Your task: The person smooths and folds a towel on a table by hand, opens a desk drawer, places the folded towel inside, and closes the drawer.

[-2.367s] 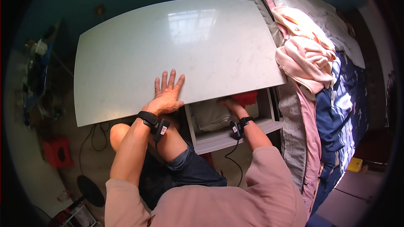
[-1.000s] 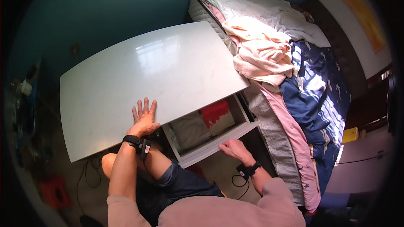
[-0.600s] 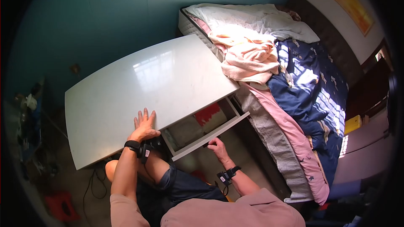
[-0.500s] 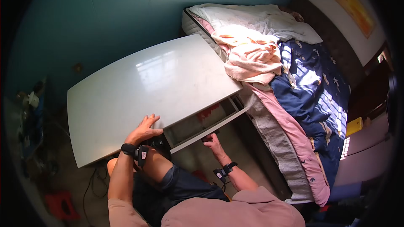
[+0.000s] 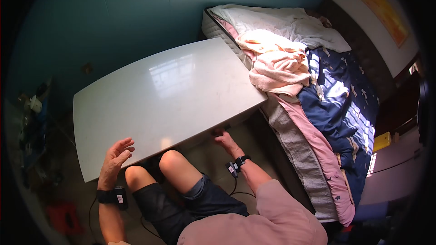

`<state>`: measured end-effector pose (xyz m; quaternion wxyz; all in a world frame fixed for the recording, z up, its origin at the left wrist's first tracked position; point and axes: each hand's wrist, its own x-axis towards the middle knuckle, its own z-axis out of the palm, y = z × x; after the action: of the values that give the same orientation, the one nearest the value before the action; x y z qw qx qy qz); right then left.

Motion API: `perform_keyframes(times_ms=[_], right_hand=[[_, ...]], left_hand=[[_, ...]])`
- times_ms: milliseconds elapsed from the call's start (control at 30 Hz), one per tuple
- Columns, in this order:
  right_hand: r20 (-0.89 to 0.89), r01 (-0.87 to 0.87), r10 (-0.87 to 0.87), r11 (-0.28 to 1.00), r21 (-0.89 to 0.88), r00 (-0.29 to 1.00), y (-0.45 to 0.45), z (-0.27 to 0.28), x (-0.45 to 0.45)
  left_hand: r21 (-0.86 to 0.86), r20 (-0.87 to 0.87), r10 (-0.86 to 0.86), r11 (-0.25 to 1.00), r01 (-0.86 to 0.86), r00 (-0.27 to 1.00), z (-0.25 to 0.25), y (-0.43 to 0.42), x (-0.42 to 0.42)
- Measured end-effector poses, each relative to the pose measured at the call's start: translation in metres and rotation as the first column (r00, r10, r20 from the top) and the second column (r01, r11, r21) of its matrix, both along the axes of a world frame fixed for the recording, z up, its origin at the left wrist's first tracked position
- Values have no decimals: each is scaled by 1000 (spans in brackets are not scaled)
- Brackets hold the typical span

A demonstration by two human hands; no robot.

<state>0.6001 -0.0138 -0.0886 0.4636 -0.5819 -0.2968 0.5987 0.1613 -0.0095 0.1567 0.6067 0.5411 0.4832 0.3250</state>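
Observation:
A white, glossy desk [image 5: 136,90] stands in front of me, with its drawer [image 5: 200,138] pushed in under the top. My right hand [image 5: 227,144] is at the drawer front beneath the desk's near edge. Its fingers are curled there in shadow, and what they grip, if anything, is hidden. Just over the near left edge of the desk, my left hand [image 5: 114,161] is raised with fingers apart and nothing in it. Both wrists carry a black strap with a small device.
A bed stands right of the desk, with a peach blanket [image 5: 279,66], a white cover [image 5: 281,22] and a navy patterned quilt [image 5: 336,95]. My knees are against the desk's near edge. A red stool [image 5: 63,218] and cables are on the floor at left.
The drawer was pulled out and has gone in under the desktop. My right hand moved forward with it. My left hand lifted off the desktop and moved left.

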Motion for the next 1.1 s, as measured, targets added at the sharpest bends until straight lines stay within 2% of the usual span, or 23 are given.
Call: perform_keyframes(times_ms=[33, 100, 133, 200, 233, 333, 367, 400, 467, 500, 533, 600, 733, 767, 800, 867, 900, 933, 967, 1000, 1033, 1067, 1100], right_hand=[[8, 9, -9, 1000, 5, 1000, -1, 7, 6], [163, -366, 370, 929, -58, 915, -10, 26, 26], [174, -341, 346, 938, -59, 922, -14, 33, 41], [427, -605, 537, 796, 29, 727, -12, 51, 74], [491, -627, 562, 778, -42, 665, -8, 83, 88], [646, -454, 297, 887, 87, 704, 14, 155, 138], [680, -339, 159, 930, 139, 716, 26, 173, 160], [760, -222, -25, 950, 221, 650, 37, 191, 178], [944, -160, -178, 961, 227, 277, 53, 238, 209], [964, -229, -258, 937, 265, 59, 66, 235, 239], [927, -306, -342, 909, 284, -156, 76, 228, 264], [971, -135, -85, 989, 55, -222, 76, 242, 272], [938, -178, -127, 981, 72, -321, 92, 226, 288], [912, -224, -251, 957, 184, -325, 94, 224, 286], [913, -223, -248, 958, 181, -323, 95, 230, 279], [976, -218, -88, 975, 43, -199, 96, 251, 260], [983, -180, -172, 971, 160, -59, 92, 257, 240], [978, -201, -124, 967, 157, 166, 94, 256, 229], [962, -318, -86, 933, 170, 261, 73, 279, 181], [968, -589, -231, 771, 241, 92, 51, 292, 131], [956, -637, -147, 719, 279, 254, 27, 299, 77], [901, -765, -42, 513, 391, 432, -6, 311, 21], [901, -876, 62, 273, 399, 429, -38, 319, -29]], left_hand=[[-19, -25, 16, 1000, -16, 1000, 4, -5, -6], [-47, -102, 31, 998, -36, 994, 10, -13, -24], [-55, -143, 34, 998, -42, 989, 13, -17, -33], [-23, -213, 33, 999, -39, 976, 2, -23, -68], [-25, -210, 23, 999, -29, 977, -3, -31, -84], [19, -270, 178, 983, -180, 946, -13, -56, -127], [22, -290, 216, 976, -219, 932, -17, -65, -139], [25, -311, 250, 966, -255, 917, -24, -73, -150], [-69, -341, 253, 954, -292, 905, -40, -86, -170], [-107, -270, 285, 940, -323, 920, -61, -95, -186], [-55, -325, 292, 944, -326, 899, -73, -102, -183], [-144, -354, 279, 927, -347, 893, -81, -108, -171], [-264, -303, 236, 910, -319, 923, -77, -106, -132], [-204, -255, 196, 946, -251, 947, -88, -106, -140], [-206, -258, 195, 946, -251, 946, -84, -105, -137], [-165, -303, 202, 951, -260, 931, -67, -97, -122], [-137, -307, 222, 952, -273, 926, -58, -94, -115], [-130, -303, 219, 955, -267, 928, -60, -91, -114], [-25, -270, 248, 964, -264, 930, -66, -87, -114], [77, -232, 273, 962, -263, 934, -59, -85, -100], [164, -300, 317, 946, -279, 900, -54, -86, -81], [303, -372, 301, 933, -191, 878, -30, -85, -46], [351, -330, 283, 922, -162, 900, -2, -87, 1]])
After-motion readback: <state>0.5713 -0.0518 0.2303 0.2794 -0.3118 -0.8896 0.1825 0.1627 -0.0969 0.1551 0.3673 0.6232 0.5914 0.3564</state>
